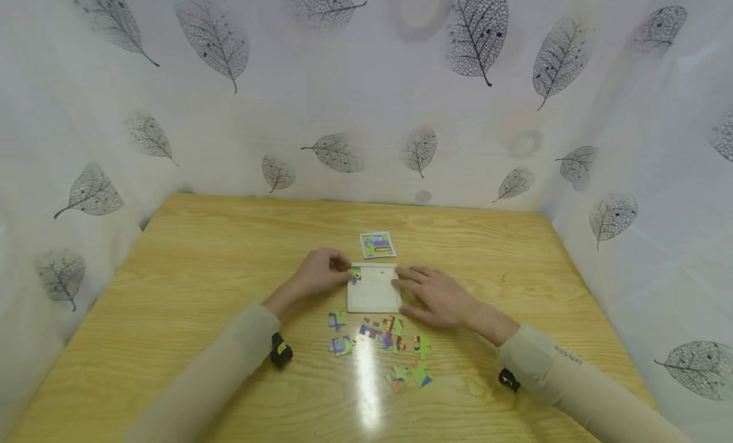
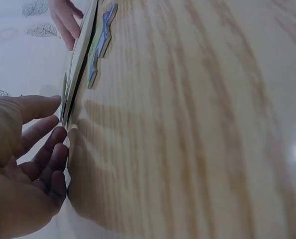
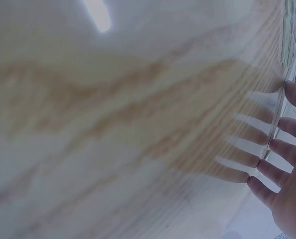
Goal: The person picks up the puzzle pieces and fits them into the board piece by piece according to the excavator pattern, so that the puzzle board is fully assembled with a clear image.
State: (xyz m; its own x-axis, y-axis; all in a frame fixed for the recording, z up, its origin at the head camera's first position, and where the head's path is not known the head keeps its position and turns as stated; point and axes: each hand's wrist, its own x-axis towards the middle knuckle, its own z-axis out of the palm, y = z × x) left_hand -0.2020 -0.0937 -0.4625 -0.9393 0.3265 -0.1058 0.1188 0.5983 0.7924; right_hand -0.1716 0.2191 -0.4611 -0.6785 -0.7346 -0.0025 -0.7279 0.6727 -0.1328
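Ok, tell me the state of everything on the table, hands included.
Tray: mostly bare
Corner piece: in tray's far-left corner
Loose pieces: scattered, picture side up
Picture card: face up
Left hand: at tray's left edge
Right hand: spread, at tray's right edge

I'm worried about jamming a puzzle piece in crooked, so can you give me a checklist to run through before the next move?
1. Picture card face up and uncovered: ok, beyond the tray.
2. Tray braced on its right side: ok, the right hand touches that edge with spread fingers.
3. Placed piece in the tray's far left corner: ok.
4. That piece seated flat: cannot tell, it is too small in the head view.
5. Left hand clear of the tray: not ok, its fingertips are at the left edge.
6. Loose pieces all spread apart: not ok, some crowd together.
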